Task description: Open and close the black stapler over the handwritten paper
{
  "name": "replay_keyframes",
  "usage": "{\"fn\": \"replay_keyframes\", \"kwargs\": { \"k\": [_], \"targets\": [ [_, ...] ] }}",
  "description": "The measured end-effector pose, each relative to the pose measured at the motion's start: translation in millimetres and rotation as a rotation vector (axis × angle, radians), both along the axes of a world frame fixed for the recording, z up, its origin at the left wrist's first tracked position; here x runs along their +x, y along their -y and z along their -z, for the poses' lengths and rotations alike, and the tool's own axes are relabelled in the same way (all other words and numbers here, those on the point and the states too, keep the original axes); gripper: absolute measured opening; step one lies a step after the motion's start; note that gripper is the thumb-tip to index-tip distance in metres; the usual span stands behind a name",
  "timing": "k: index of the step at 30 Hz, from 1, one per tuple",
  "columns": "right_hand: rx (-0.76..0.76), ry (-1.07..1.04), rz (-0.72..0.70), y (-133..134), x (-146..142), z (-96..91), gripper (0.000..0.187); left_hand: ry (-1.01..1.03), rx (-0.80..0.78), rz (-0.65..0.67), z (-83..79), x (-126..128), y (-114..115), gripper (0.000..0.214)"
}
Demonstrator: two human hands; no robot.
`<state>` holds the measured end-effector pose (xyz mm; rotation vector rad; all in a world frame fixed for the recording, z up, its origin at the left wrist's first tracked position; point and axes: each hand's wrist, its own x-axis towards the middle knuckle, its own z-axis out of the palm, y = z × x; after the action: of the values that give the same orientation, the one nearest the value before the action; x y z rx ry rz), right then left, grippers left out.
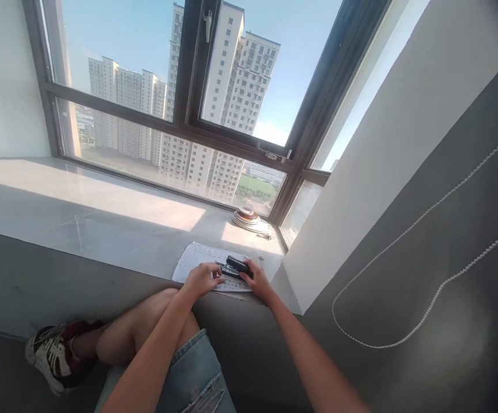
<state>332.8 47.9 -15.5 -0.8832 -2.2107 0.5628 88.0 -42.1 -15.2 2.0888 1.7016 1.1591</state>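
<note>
A black stapler (237,265) lies over a white printed sheet of paper (195,256) on the windowsill, its top arm raised from its base. My right hand (256,279) is closed around the stapler's right end. At its left end is my left hand (202,280), fingers curled and the thumb and index finger close to the metal tip. Whatever those fingers may pinch is too small to make out. Small dark specks dot the paper below the stapler; their kind is unclear.
A stack of round plate-like pieces (247,217) stands in the sill's corner by the window frame (180,109). A white beaded cord (440,287) hangs in a loop at right. My bent leg (146,321) is under the sill's front edge.
</note>
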Motion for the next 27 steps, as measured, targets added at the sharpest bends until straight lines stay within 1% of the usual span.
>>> {"fn": "replay_keyframes", "kwargs": {
  "k": [4, 8, 10, 13, 15, 18, 20, 24, 27],
  "targets": [
    [-0.008, -0.008, 0.004, -2.7, -0.7, 2.8, 0.032, 0.048, -0.009, -0.007, 9.3, -3.8, -2.4, 0.013],
    [-0.009, -0.017, -0.011, -2.1, -1.5, 1.5, 0.029, 0.029, -0.036, -0.011, 13.1, -4.6, -7.5, 0.011],
    [-0.012, -0.013, -0.007, -0.3, -1.6, -0.7, 0.029, 0.024, -0.004, -0.015, 10.9, -1.3, -7.5, 0.010],
    [-0.014, -0.010, -0.002, 1.9, -1.2, -2.9, 0.029, 0.073, 0.150, 0.004, 4.4, 4.0, -7.1, 0.015],
    [-0.012, -0.018, -0.006, 2.1, -0.9, -2.9, 0.030, 0.148, 0.229, -0.023, 0.1, 5.0, -9.1, 0.023],
    [-0.011, -0.024, -0.005, 0.9, -0.5, -1.0, 0.030, 0.268, 0.237, -0.103, -5.3, 2.2, -17.8, 0.033],
    [-0.008, -0.021, 0.003, -0.2, -0.4, 0.2, 0.029, 0.308, 0.230, -0.118, -8.8, -0.3, -27.1, 0.037],
    [-0.008, -0.016, 0.000, -0.9, -0.8, 0.4, 0.028, 0.322, 0.269, -0.072, -15.2, -1.7, -45.0, 0.029],
    [-0.007, -0.017, -0.007, -0.8, -0.8, -0.6, 0.028, 0.368, 0.291, -0.064, -15.7, 0.8, -48.2, 0.025]
  ]
}}
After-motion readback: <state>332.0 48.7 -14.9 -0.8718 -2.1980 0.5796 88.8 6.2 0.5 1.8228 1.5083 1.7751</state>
